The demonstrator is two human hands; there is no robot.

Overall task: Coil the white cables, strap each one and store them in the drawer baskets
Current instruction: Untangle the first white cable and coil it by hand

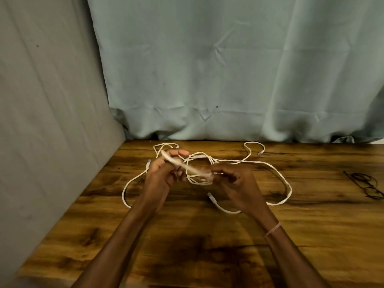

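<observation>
Glossy wood-grain table (291, 235), creased matt cloth curtain (207, 69)

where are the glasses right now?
Head view: the dark-framed glasses lie on the wooden table at the far right of the frame, right of the right hand and apart from the white cable loops.

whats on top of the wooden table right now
A white cable sprawls in loops across the brown wooden table; dark-framed glasses lie at its right. The left grip and right grip hold some loops, hiding whatever lies beneath.
</observation>
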